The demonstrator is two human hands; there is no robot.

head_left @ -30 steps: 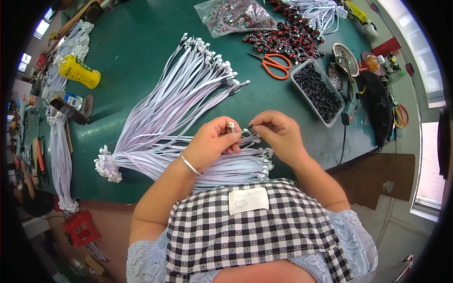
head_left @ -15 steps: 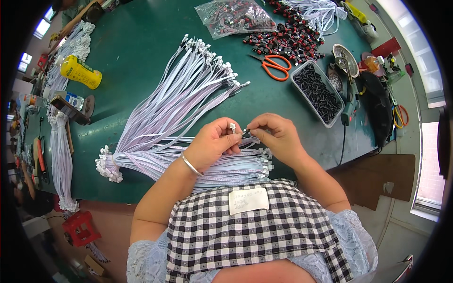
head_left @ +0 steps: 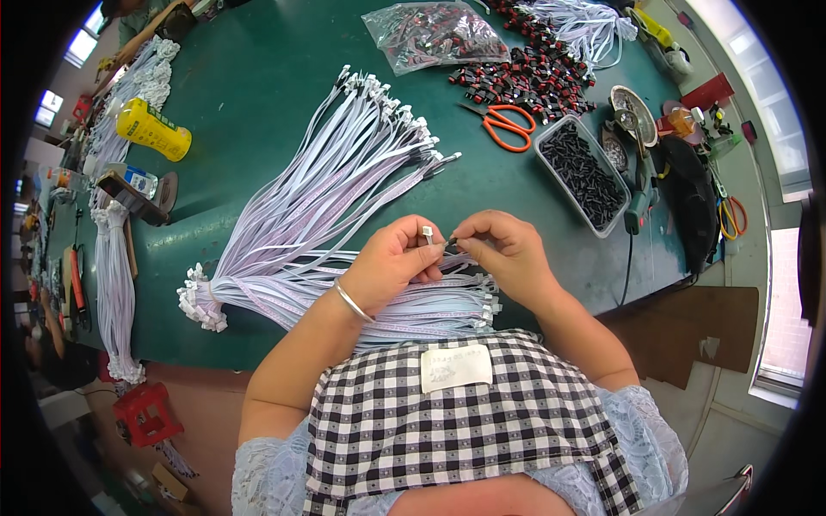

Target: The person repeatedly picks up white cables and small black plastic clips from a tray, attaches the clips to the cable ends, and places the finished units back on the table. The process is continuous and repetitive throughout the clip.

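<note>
Left hand pinching white connector; right hand pinching small dark part, over cable bundle on green tabletop.

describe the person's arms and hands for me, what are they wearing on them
Both forearms are bare. The left hand has a thin silver bangle at the wrist; the right hand shows no jewellery. Pale blue lace sleeves cover the upper arms.

Bare green table lies open at upper centre-left. A fan of white cables runs from centre to lower left, blocking that way. To the right, scissors, a tray of black parts and a heap of switches crowd the top; bottle at upper left.
</note>
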